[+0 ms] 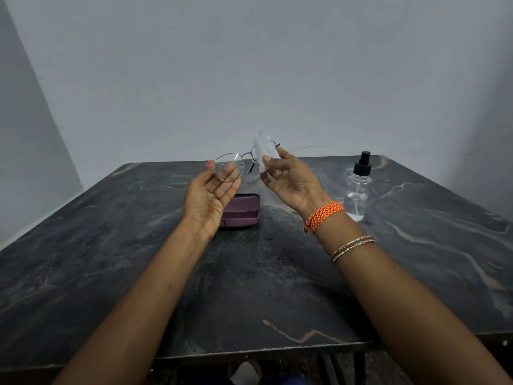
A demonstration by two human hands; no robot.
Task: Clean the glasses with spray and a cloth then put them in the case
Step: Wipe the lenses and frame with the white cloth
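The left hand (211, 195) is raised palm-up above the counter (277, 273), its fingers fairly straight behind the left lens of the glasses (241, 162), thumb tip at the lens rim; how firmly it grips the frame cannot be told. The right hand (291, 182) pinches a pale, translucent cloth (262, 151) between thumb and fingers, the cloth folded over the right lens. The two hands are apart, joined only by the frame.

The glasses are thin, dark wire with roundish lenses, held in the air with their long axis running left to right, slightly higher on the right. One temple arm trails off to the right.

Below the hands, a closed purple case (244, 211) lies flat on the dark marbled counter, its long side running left to right. To the right stands an upright clear spray bottle (358, 187) with a black pump top. No label or writing can be read on anything.

The right wrist wears an orange cord band (323, 215) and a beaded bangle (352, 247).
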